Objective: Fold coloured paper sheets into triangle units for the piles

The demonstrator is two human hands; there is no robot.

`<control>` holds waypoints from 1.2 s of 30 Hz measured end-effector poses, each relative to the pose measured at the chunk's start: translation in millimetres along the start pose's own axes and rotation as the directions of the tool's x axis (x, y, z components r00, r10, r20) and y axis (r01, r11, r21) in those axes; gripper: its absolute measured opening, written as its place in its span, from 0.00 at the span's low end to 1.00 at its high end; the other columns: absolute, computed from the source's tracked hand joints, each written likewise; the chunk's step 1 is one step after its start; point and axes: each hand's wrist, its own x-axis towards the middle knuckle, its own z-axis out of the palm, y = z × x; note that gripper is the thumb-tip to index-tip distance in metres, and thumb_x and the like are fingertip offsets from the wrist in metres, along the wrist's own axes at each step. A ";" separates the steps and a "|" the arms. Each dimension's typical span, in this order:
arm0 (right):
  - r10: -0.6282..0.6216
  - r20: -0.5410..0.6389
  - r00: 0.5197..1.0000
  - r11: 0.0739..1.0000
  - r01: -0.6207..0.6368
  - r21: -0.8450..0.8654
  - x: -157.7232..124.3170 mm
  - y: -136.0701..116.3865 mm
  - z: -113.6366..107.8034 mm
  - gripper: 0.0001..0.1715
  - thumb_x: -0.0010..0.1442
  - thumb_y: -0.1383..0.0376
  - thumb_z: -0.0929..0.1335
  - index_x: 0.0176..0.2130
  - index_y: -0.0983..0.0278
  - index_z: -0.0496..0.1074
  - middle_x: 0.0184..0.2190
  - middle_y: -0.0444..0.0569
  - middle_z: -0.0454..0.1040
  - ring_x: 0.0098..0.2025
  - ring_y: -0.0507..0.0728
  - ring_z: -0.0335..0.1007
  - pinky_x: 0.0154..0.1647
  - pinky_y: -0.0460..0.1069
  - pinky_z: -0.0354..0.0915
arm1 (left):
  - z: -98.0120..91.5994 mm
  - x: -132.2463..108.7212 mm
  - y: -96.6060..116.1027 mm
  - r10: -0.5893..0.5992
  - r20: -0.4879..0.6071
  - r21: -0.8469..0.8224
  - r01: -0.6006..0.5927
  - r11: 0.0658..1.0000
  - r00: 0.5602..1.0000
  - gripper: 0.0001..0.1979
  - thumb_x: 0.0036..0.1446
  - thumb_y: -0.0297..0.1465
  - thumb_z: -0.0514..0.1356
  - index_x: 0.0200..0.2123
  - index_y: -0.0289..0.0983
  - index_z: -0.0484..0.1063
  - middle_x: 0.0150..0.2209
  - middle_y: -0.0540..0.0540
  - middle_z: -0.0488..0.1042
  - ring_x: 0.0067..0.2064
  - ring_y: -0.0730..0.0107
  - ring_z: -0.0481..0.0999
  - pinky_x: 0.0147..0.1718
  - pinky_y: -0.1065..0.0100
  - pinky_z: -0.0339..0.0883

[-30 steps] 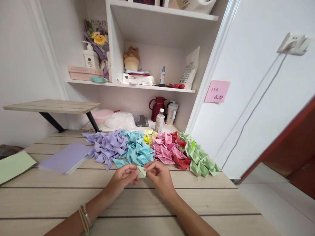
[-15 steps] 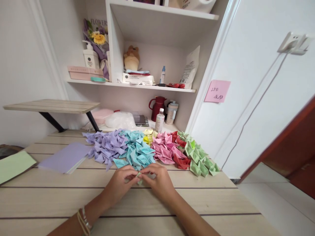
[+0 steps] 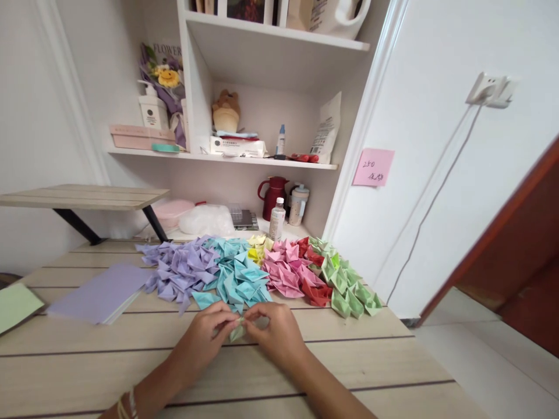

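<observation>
A small piece of folded light green paper (image 3: 237, 333) is pinched between my two hands, just above the wooden table. My left hand (image 3: 208, 331) grips its left side with thumb and forefinger. On its right side, my right hand (image 3: 276, 329) holds it the same way; fingers partly cover the paper. Right beyond my hands lie piles of folded paper boats: blue boats (image 3: 242, 279), purple boats (image 3: 183, 269), pink boats (image 3: 286, 270), red boats (image 3: 317, 293), green boats (image 3: 349, 288) and a few yellow boats (image 3: 258, 247).
Purple paper sheets (image 3: 98, 294) and a light green sheet (image 3: 17, 305) lie on the left of the table (image 3: 244, 378). Behind the piles stand a bottle (image 3: 276, 220), a red jug (image 3: 273, 198) and a tumbler (image 3: 299, 205). A raised wooden stand (image 3: 82, 196) is at the back left.
The view has shifted slightly right and up. More of the green paper shows below my fingertips, and my hands sit a little farther apart. Both keep their pinch.
</observation>
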 end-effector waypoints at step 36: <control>-0.048 0.016 0.999 0.973 0.043 0.228 2.8 -4.2 -3.2 0.07 0.53 0.66 0.66 0.32 0.62 0.74 0.32 0.48 0.72 0.33 0.53 0.68 0.31 0.45 0.63 | 13.1 2.9 -10.1 -0.313 0.099 -0.755 0.276 0.595 0.945 0.15 0.45 0.34 0.64 0.37 0.35 0.71 0.32 0.46 0.76 0.35 0.65 0.75 0.34 0.66 0.70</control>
